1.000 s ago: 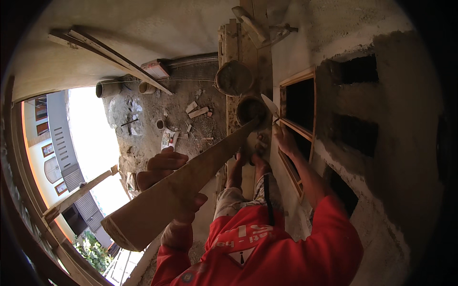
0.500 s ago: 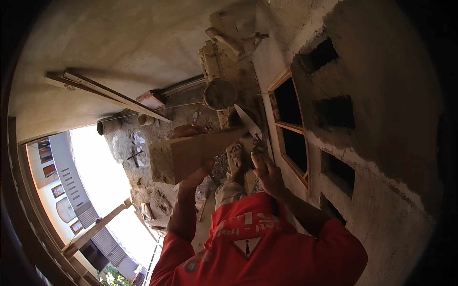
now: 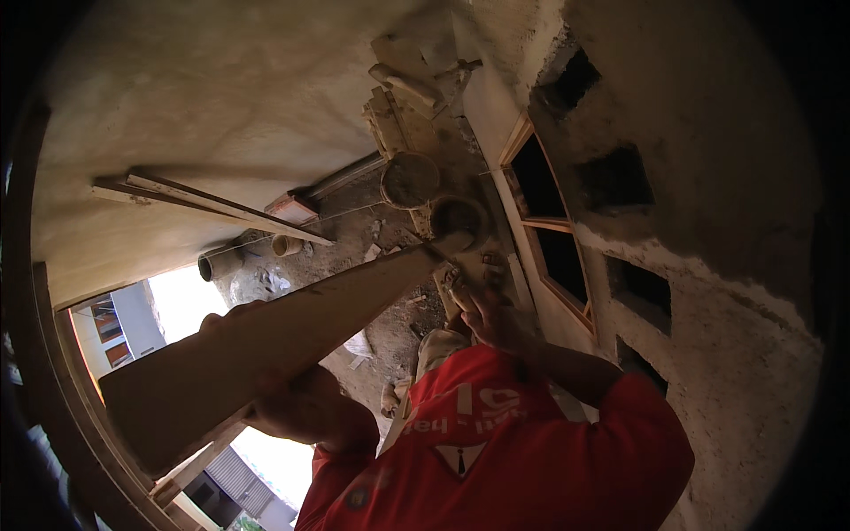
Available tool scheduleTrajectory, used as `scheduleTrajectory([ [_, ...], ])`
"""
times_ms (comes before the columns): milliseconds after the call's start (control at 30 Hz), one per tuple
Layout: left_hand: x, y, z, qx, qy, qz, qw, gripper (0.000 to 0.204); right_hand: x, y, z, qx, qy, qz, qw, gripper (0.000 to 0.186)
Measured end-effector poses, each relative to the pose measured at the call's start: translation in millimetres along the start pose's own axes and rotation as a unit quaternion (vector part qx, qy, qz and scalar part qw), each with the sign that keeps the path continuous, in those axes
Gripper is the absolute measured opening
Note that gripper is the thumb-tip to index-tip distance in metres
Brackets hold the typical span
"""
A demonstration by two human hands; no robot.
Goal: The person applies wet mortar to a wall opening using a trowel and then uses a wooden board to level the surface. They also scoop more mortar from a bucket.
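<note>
My left hand [image 3: 305,405] grips a long, flat wooden board [image 3: 266,350] from beneath, with fingertips showing over its far edge. The board slants from the lower left up toward the middle, its near end large and close. My right hand [image 3: 491,320] is closed around the handle of a trowel [image 3: 457,241]. The trowel's blade is beside the board's far end, in front of a dark bucket [image 3: 458,219]; whether it touches the board I cannot tell. Just beyond stands another bucket [image 3: 410,180] with grey stuff inside.
A wall with a wood-framed window [image 3: 544,177] and several square openings runs along the right. Two long timbers [image 3: 212,211] lean at the left wall. Small pots [image 3: 221,263] and rubble lie on the floor. Planks [image 3: 403,119] lie at the far end. A bright opening is at the left.
My left hand has swung the board left and closer, so its length now shows. The trowel has dropped toward the dark bucket and the board's far end. The view has shifted slightly.
</note>
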State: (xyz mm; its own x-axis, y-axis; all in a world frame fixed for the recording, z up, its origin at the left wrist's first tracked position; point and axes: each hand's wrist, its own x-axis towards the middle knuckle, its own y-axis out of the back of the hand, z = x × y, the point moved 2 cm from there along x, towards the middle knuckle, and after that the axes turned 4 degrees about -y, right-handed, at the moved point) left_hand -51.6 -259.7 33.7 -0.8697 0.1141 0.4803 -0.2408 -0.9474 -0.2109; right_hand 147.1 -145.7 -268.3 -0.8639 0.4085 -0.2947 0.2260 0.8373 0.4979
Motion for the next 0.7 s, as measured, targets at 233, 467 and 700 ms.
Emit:
scheduleTrajectory([
  [233,47,47,101,-0.017,-0.011,0.123,0.992,0.077,100,-95,187,-0.189,-0.08,-0.073,0.976,0.033],
  [467,75,94,158,-0.019,-0.039,0.002,0.999,0.066,151,-71,196,-0.069,-0.247,-0.128,0.958,0.039],
  [700,82,94,137,0.118,-0.044,-0.049,0.991,0.069,52,6,144,0.078,-0.429,-0.03,0.899,0.058],
])
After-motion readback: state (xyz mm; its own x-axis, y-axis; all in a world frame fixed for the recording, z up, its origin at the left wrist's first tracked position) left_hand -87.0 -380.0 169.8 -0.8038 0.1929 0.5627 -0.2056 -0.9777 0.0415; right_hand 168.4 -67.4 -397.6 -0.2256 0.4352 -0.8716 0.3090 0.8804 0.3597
